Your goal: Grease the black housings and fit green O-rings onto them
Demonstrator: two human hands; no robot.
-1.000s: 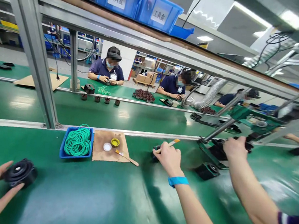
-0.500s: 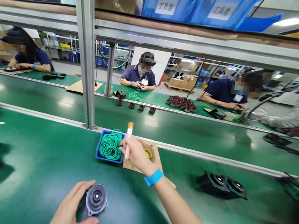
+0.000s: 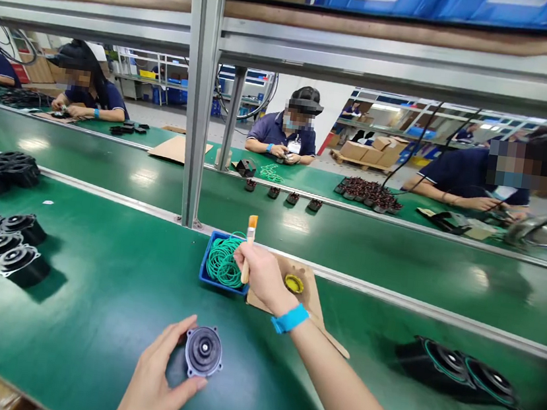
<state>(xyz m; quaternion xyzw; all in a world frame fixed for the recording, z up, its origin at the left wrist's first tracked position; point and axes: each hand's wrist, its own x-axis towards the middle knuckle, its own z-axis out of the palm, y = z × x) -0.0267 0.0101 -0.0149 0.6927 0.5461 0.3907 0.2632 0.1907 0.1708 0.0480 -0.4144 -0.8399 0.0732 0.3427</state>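
My left hand (image 3: 161, 371) curves around a round black housing (image 3: 204, 352) with a metal flange, standing on the green bench. Its thumb touches the flange at the front, and the fingers lie along the left side. In my right hand (image 3: 265, 274) is a small paintbrush (image 3: 251, 229), held upright with its bristles up. That hand's fingertips are at the right edge of a blue bin (image 3: 202, 269) of green rubber rings (image 3: 226, 262). Beside the bin, a yellow shallow dish (image 3: 294, 283) sits on a piece of cardboard (image 3: 315, 296), partly behind my right hand.
Several black housings (image 3: 17, 260) stand at the left. Two more with green rings (image 3: 462, 371) are at the right. A metal post (image 3: 196, 122) rises behind the bin under a shelf. Across the bench, co-workers (image 3: 286, 127) handle small parts.
The view has swung left, so the scene sits further right. My left thumb has closed in on the housing's flange. The brush stays in my right hand near the bin.
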